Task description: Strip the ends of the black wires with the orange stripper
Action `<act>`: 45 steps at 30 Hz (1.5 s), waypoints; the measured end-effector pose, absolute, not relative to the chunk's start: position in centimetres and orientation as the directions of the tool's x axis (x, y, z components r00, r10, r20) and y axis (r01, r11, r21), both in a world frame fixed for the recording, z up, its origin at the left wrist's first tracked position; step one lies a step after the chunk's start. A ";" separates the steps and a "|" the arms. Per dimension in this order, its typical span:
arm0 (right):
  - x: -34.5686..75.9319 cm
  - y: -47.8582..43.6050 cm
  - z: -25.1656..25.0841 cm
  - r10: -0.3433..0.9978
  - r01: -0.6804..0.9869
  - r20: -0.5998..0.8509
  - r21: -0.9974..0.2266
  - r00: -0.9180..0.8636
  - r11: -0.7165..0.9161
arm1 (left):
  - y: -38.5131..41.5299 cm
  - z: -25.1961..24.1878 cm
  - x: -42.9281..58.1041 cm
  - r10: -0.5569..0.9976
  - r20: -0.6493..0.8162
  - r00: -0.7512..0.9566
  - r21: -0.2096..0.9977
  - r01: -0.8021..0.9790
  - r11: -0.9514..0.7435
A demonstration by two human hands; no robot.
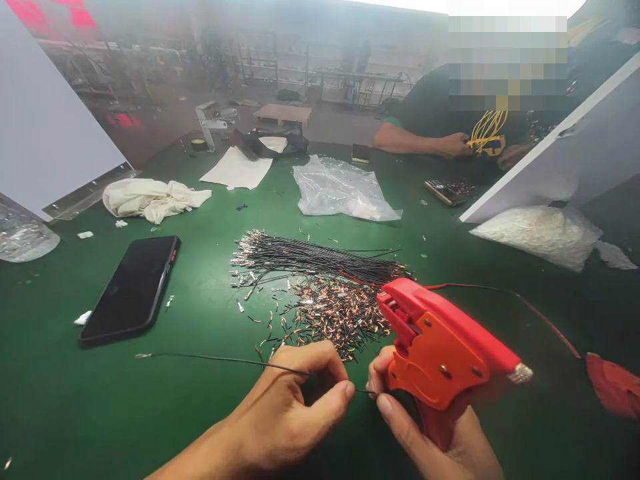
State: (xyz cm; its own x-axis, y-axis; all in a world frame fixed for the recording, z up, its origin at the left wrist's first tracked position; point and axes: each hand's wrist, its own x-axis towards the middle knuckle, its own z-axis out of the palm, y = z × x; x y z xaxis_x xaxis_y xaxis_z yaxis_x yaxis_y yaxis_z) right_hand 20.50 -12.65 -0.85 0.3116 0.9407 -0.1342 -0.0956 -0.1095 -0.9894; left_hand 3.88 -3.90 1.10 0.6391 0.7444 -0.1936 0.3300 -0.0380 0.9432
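Observation:
A thin black wire (215, 358) with a metal terminal at its left end runs over the back of my left hand (300, 407). My left thumb and forefinger pinch it near its right end. My right hand (430, 427) grips a red and orange wire stripper (445, 353), its jaws pointing up and to the left. The right thumb and forefinger also close at the wire's right end; the tip itself is hidden. Beyond both hands lies a bundle of black wires (320, 257) with terminals on the left ends. Short black and copper offcuts (340, 313) are heaped just in front of it.
A black phone (133, 290) lies at left on the green table (200, 413). Farther back are a white cloth (153, 198), a plastic bag (345, 190) and a bag of white pieces (543, 233). A red object (615, 383) is at the right edge. Across the table, a person's hands (457, 145) hold yellow wires (487, 133).

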 end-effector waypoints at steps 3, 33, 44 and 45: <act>20.6 -12.8 -1.4 0.934 -0.116 -0.149 -0.986 0.323 -0.117 | -4.0 1.2 4.0 0.729 -0.207 0.652 0.940 0.340 -0.037; 21.7 -11.8 -2.6 0.944 0.257 -0.012 -0.961 0.329 -0.101 | -4.9 -1.7 4.4 0.635 0.239 0.734 0.871 0.127 -0.474; 22.2 -10.8 -0.8 0.868 0.246 -0.075 -0.944 0.491 -0.221 | -4.2 0.3 3.7 0.818 -0.061 0.572 0.907 0.374 -0.195; 22.1 -10.7 -0.5 0.865 0.227 -0.086 -0.948 0.494 -0.223 | -4.1 0.3 3.7 0.826 -0.082 0.557 0.906 0.387 -0.171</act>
